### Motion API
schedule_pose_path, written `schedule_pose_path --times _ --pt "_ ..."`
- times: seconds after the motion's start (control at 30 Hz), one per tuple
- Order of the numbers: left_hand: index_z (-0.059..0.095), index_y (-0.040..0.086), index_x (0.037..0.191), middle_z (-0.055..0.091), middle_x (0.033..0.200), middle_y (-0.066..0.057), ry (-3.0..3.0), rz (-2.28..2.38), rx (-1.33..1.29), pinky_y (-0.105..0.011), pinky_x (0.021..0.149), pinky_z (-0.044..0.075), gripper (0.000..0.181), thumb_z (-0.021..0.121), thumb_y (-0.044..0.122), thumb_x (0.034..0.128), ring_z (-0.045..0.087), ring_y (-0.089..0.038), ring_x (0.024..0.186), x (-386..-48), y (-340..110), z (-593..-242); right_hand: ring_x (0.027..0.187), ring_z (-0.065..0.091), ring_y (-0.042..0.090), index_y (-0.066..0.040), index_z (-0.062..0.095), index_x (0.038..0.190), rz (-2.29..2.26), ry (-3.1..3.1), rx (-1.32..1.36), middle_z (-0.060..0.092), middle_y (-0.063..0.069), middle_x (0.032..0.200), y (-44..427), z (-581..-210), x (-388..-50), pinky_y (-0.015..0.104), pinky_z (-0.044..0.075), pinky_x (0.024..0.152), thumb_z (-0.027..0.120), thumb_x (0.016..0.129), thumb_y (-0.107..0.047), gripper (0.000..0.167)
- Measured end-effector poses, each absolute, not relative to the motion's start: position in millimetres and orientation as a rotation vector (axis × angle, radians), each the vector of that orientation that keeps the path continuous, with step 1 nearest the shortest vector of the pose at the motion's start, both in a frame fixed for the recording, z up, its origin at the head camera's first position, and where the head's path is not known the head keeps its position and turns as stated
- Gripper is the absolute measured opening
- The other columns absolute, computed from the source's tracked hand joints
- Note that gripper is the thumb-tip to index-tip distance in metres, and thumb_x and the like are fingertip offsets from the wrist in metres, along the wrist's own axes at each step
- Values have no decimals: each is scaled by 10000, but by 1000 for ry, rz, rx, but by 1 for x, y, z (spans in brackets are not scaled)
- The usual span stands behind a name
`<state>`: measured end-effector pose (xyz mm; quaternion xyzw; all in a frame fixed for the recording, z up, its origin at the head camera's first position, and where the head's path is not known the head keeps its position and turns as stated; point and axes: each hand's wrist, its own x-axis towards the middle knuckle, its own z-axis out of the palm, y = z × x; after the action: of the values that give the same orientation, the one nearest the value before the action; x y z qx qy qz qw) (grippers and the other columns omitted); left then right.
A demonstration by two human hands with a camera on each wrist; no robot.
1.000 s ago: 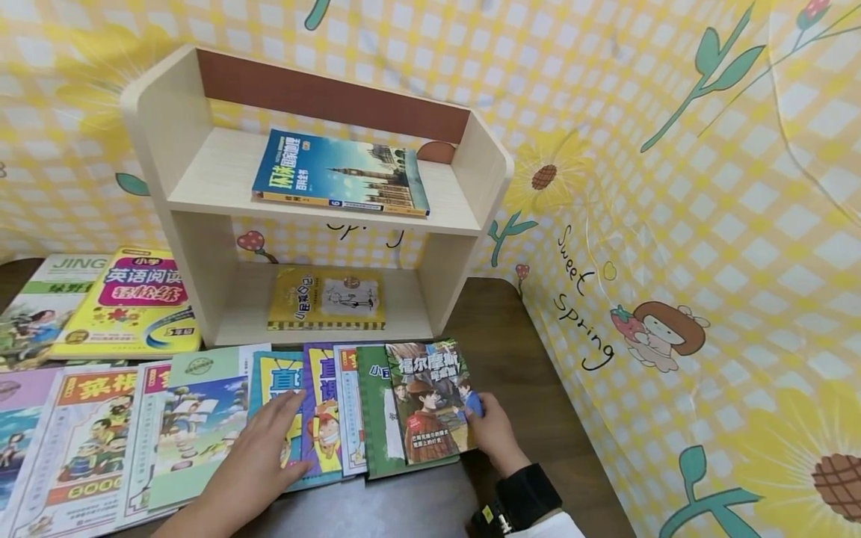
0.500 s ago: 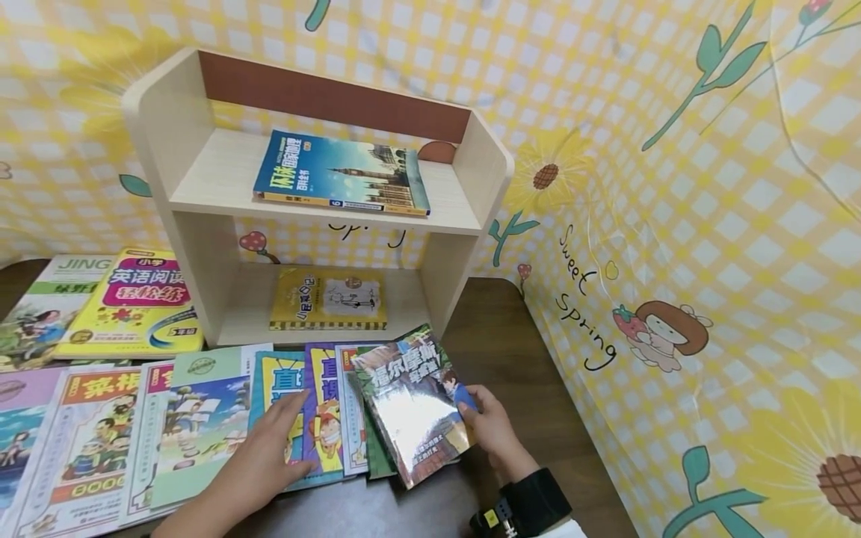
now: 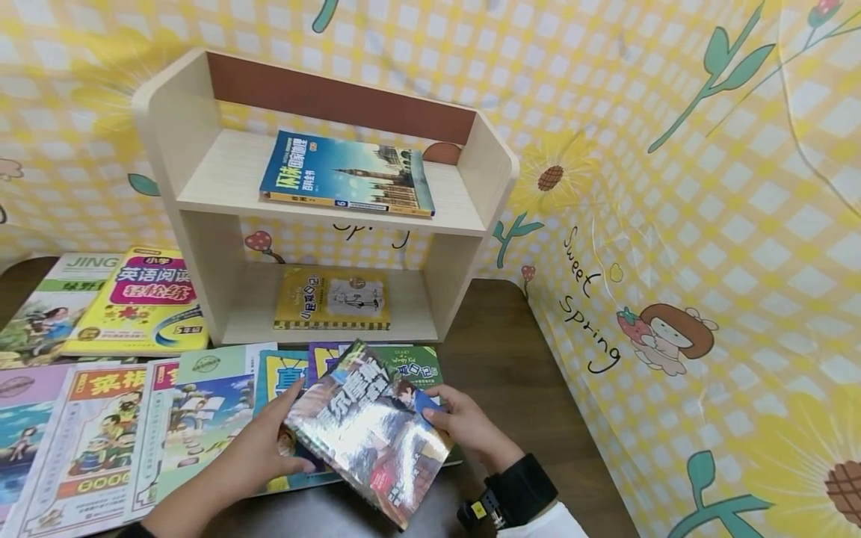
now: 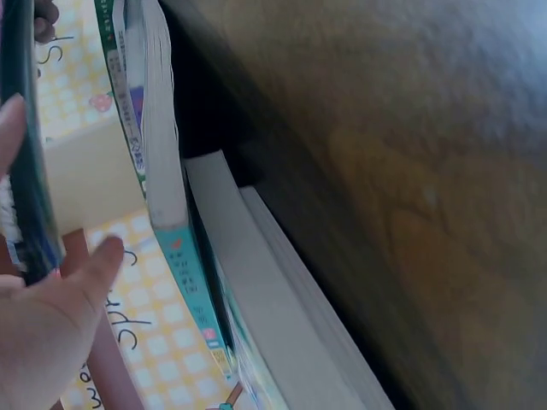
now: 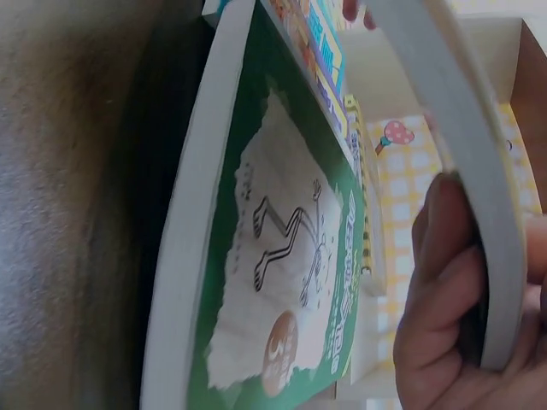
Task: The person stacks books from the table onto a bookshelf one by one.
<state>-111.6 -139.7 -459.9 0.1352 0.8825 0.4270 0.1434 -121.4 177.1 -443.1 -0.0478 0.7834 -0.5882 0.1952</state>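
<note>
My right hand (image 3: 474, 430) grips the right edge of a glossy comic-style book (image 3: 377, 433), held tilted above the row of books. In the right wrist view, the fingers (image 5: 444, 290) curl under that book. My left hand (image 3: 258, 448) is at the book's left edge, its thumb stretched apart from the cover. The left wrist view has the book's dark spine (image 4: 30, 171) between the fingers and thumb. Beneath it lies a green book (image 3: 418, 364) with a torn-paper drawing, largely hidden in the head view. Blue and purple books (image 3: 274, 373) lie partly covered nearby.
A two-tier wooden shelf (image 3: 464, 194) stands behind, with a blue book (image 3: 350, 175) lying on top and a yellow book (image 3: 332, 299) below. More books (image 3: 107, 433) overlap on the dark table (image 3: 511, 359) at left. Patterned cloth (image 3: 673, 224) hangs behind and at right.
My right hand has lifted the comic-style book off the green book, turned it and brought it left and nearer, up to my left hand. The green book's cover has become visible.
</note>
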Motion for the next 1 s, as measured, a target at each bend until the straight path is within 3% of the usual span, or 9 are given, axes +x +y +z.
schedule_pose_path --times 0.23,0.5,0.8,1.0 --pt "56 123 1562 159 1543 -313 2408 1282 381 -630 989 384 1326 928 283 576 232 -554 1345 -107 -144 -460 618 591 121 38 568 1209 -1574 2148 -241 607 37 797 174 -443 -129 238 495 559 547 978 -81 261" --pt "3 168 1565 90 1566 -292 2378 1376 384 -662 1052 262 1344 923 293 592 140 -532 1387 -103 -147 -457 606 621 83 46 580 1281 -1669 2111 -112 679 34 847 170 -450 -135 211 523 569 595 953 -100 359" --pt "83 89 1557 169 1535 -319 2424 1401 344 -684 1031 268 1284 903 358 607 189 -557 1358 -105 -150 -454 640 662 104 34 619 1169 -1967 2054 35 693 51 850 159 -452 -144 241 563 590 711 872 -173 374" --pt "31 153 1565 159 1530 -334 2477 1364 211 -712 1008 263 1306 894 412 619 182 -572 1350 -108 -149 -454 661 665 136 5 480 1325 -2100 2045 191 664 116 923 145 -446 -151 276 571 586 646 925 -238 496"
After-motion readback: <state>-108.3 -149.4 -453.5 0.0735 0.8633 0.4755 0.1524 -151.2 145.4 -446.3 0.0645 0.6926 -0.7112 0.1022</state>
